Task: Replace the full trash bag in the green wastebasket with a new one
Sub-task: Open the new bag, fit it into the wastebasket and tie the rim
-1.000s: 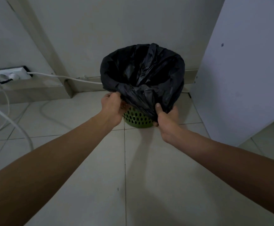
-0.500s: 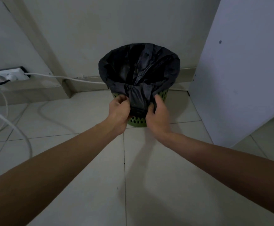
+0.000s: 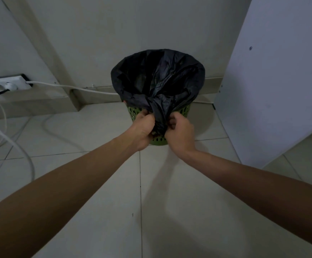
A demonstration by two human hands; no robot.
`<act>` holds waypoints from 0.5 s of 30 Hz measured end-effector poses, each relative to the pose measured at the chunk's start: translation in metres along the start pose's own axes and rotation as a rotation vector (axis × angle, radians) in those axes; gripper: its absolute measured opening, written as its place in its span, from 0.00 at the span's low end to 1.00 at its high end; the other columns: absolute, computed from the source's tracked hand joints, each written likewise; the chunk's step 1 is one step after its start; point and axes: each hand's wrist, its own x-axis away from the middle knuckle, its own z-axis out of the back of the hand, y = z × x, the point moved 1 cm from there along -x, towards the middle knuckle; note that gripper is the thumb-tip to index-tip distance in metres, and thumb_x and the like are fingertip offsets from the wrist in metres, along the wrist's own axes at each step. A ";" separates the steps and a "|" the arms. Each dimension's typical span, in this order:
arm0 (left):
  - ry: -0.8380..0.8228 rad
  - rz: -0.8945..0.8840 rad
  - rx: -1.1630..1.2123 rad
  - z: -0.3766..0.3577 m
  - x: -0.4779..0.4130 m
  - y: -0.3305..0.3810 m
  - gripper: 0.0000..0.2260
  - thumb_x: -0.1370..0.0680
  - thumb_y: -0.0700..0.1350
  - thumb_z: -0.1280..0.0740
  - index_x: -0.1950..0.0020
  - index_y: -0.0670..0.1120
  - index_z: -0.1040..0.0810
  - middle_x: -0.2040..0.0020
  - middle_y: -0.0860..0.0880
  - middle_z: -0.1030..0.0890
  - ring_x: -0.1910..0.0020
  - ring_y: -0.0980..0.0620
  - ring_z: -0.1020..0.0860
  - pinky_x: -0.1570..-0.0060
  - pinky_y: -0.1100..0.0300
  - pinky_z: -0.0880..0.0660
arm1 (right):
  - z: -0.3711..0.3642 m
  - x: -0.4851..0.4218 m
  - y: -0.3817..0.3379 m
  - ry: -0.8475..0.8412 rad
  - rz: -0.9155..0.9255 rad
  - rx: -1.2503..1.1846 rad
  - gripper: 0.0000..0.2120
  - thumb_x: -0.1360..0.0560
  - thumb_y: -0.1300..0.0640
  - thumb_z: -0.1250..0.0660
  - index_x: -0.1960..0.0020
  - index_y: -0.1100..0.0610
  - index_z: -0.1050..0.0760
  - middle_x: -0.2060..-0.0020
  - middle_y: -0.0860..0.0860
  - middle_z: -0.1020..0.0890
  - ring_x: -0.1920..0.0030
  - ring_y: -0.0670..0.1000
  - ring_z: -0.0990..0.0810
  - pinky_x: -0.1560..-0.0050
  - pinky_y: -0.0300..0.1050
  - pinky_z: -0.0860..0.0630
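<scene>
1. The green wastebasket [image 3: 184, 111] is standing on the tiled floor [image 3: 99, 192], close to the foot of the wall. Its perforated side is showing below the liner.
2. A black trash bag [image 3: 133, 79] is lining the basket, and its mouth is lying folded over the rim all the way round (the inside is too dark to tell what it holds).
3. At the near side of the rim, the bag's slack is hanging down in front of the basket as a bunched, twisted tail.
4. The left hand [image 3: 142, 129] is gripping that tail from the left, with its fingers curled in around the plastic.
5. The right hand [image 3: 180, 133] is pinching the same tail from the right, its fingers bent inward. It is sitting just beside the left hand, with only the gathered plastic between the two.
6. Both bare forearms are reaching forward and converging on the front of the basket.
7. A white power strip [image 3: 6, 85] is lying on a low ledge at the left with a plug seated in it. Its white cable [image 3: 62, 86] is running along the foot of the wall toward the back of the basket.
8. Another white cable [image 3: 33, 172] is looping across the floor at the far left.
9. A tall white panel [image 3: 272, 90] is standing to the right of the basket, apart from it.
</scene>
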 end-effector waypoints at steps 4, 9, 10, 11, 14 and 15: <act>0.082 -0.064 0.000 -0.002 -0.002 0.002 0.16 0.21 0.34 0.35 0.34 0.41 0.24 0.42 0.42 0.16 0.42 0.44 0.18 0.41 0.46 0.20 | -0.004 0.006 -0.002 -0.067 -0.053 -0.057 0.07 0.24 0.66 0.40 0.60 0.63 0.26 0.63 0.54 0.24 0.60 0.54 0.26 0.60 0.47 0.30; 0.230 -0.170 -0.063 -0.007 0.001 -0.001 0.15 0.25 0.35 0.33 0.38 0.41 0.23 0.45 0.43 0.16 0.46 0.45 0.17 0.42 0.47 0.19 | -0.004 0.002 -0.015 0.021 -0.494 -0.484 0.15 0.22 0.44 0.40 0.51 0.57 0.28 0.59 0.49 0.21 0.57 0.51 0.22 0.57 0.48 0.26; 0.247 -0.202 -0.075 -0.008 0.003 -0.002 0.15 0.24 0.36 0.32 0.38 0.41 0.23 0.46 0.44 0.16 0.46 0.46 0.17 0.43 0.49 0.19 | -0.005 -0.001 -0.020 -0.006 -0.487 -0.482 0.17 0.23 0.43 0.38 0.48 0.57 0.25 0.55 0.49 0.18 0.54 0.50 0.20 0.54 0.48 0.23; 0.267 -0.233 -0.084 -0.010 0.006 -0.003 0.14 0.24 0.37 0.31 0.39 0.41 0.23 0.46 0.44 0.16 0.47 0.47 0.17 0.45 0.51 0.18 | -0.007 -0.004 -0.024 -0.025 -0.455 -0.473 0.17 0.23 0.43 0.35 0.45 0.56 0.23 0.52 0.49 0.16 0.51 0.48 0.18 0.50 0.47 0.21; 0.302 -0.343 -0.039 -0.016 0.013 -0.005 0.11 0.22 0.40 0.31 0.41 0.39 0.23 0.47 0.43 0.16 0.47 0.45 0.17 0.46 0.51 0.18 | -0.013 -0.008 -0.036 -0.025 -0.388 -0.443 0.15 0.23 0.46 0.31 0.43 0.56 0.20 0.50 0.49 0.15 0.48 0.48 0.18 0.46 0.43 0.21; 0.299 -0.376 -0.020 -0.017 0.016 -0.005 0.12 0.24 0.41 0.33 0.42 0.39 0.23 0.48 0.42 0.17 0.47 0.44 0.17 0.45 0.49 0.19 | -0.014 -0.009 -0.038 -0.027 -0.387 -0.423 0.14 0.23 0.48 0.30 0.43 0.56 0.20 0.51 0.49 0.15 0.48 0.48 0.18 0.47 0.42 0.22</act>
